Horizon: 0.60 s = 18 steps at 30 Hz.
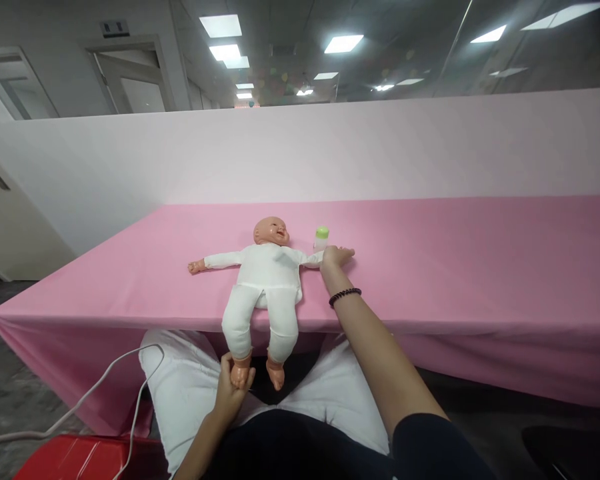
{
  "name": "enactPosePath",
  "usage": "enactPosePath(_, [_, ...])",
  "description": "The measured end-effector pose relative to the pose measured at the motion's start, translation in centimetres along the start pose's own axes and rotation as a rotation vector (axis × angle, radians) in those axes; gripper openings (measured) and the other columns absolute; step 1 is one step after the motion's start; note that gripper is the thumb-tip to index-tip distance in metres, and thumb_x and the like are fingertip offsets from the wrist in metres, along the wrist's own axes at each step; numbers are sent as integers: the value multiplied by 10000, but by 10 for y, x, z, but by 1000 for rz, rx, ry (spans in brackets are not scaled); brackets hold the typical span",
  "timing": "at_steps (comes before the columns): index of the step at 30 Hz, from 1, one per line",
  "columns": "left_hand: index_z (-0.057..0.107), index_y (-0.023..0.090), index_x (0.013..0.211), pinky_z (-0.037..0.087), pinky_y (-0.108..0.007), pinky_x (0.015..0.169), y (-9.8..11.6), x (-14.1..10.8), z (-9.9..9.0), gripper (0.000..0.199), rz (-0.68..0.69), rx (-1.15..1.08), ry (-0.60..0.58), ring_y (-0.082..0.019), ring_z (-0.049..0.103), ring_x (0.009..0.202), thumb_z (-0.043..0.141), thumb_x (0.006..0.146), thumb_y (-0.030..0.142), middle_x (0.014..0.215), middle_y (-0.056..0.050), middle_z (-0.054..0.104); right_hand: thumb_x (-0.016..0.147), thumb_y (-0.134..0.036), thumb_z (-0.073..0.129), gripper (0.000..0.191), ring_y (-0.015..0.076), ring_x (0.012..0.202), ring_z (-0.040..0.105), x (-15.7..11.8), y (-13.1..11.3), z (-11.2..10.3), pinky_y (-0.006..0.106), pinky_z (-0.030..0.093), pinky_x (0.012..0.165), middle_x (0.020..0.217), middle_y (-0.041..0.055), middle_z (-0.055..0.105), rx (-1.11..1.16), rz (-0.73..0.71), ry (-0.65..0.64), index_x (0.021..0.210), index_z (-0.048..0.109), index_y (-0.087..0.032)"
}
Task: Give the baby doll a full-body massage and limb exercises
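A baby doll [270, 267] in a white bodysuit lies on its back, arms spread, on the pink-covered table [455, 260]. Its lower legs hang over the front edge. My left hand [229, 393] is closed around the doll's foot at the left, thumb and fingers on either side. My right hand [336, 256] is at the end of the doll's arm on the right, with its fingers round the doll's hand, which it mostly hides. Just behind that arm stands a small clear bottle [321, 241] with a green cap, its lower part partly covered.
Behind the table rises a white partition [330, 153] with glass above it. A pale cable [105, 370] loops at the lower left, over a red stool [80, 459]. My legs in white trousers [180, 387] are under the table edge.
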<state>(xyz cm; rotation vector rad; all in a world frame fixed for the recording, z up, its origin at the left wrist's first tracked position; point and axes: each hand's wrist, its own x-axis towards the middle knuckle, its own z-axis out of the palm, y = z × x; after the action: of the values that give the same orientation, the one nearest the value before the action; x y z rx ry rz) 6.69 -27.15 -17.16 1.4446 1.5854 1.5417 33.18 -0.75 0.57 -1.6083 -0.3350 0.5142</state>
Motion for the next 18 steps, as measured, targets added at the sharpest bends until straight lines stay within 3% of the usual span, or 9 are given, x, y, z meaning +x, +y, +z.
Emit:
enactPosePath(6, [523, 234, 1123, 569, -414, 849, -5, 4, -3, 459, 12, -28, -209, -236, 701, 860, 613, 854, 594, 923, -34, 687, 792, -99, 590, 764, 335, 1454, 434, 1, 2, -5, 502, 392, 1194, 1484, 273, 442, -124, -72, -58, 1511, 331, -87])
enactPosePath(12, [573, 222, 1208, 583, -424, 912, -28, 15, -19, 360, 113, 55, -374, -277, 721, 1043, 601, 885, 378, 1102, -92, 734, 728, -169, 721, 1007, 410, 1588, 64, -6, -6, -11, 585, 132, 1268, 1654, 345, 112, -243, -93, -189, 1580, 210, -4])
enactPosePath(15, [582, 206, 1204, 614, -417, 818, -40, 25, -33, 338, 209, 179, -276, -276, 745, 968, 548, 880, 296, 1073, -104, 750, 780, -315, 735, 1039, 446, 1581, -37, -22, -12, -29, 655, 76, 1238, 1679, 321, 34, -376, -250, -240, 1608, 164, -56])
enactPosePath(18, [613, 205, 1138, 615, -363, 734, -36, 41, -55, 251, 425, 284, -55, -225, 750, 831, 472, 931, 201, 943, -73, 753, 865, -392, 650, 873, 448, 1580, -30, -57, -3, -68, 738, 95, 1191, 1692, 261, 98, -304, -625, -268, 1589, 233, -138])
